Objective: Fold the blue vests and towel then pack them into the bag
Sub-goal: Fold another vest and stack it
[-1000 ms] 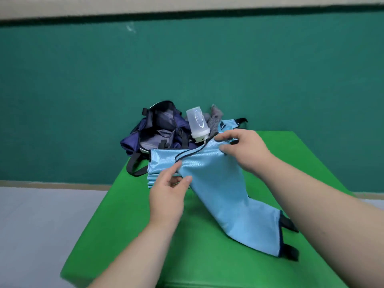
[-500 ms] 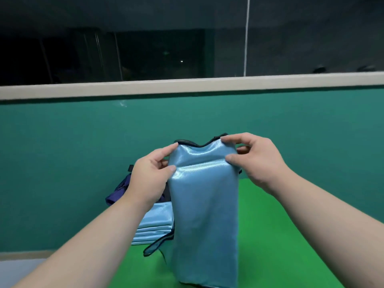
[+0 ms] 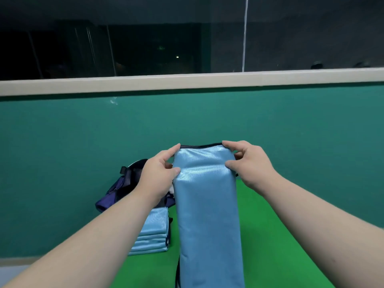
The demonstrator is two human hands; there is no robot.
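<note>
A light blue vest (image 3: 207,210) with dark trim hangs lengthwise in front of me, folded into a narrow strip. My left hand (image 3: 159,173) pinches its top left corner and my right hand (image 3: 247,163) pinches its top right corner, both held up in the air. On the green table (image 3: 270,235), a stack of folded blue vests (image 3: 152,233) lies to the left. Behind the stack sits the dark blue bag (image 3: 116,194), partly hidden by my left arm. No towel shows.
A teal wall (image 3: 62,152) with a pale ledge (image 3: 187,81) runs behind the table, with dark glass above it. The table's right half shows bare green surface.
The vest was lifted off the table and now hangs upright between both hands; its top edge has been pulled straight. My view rose from the table toward the wall.
</note>
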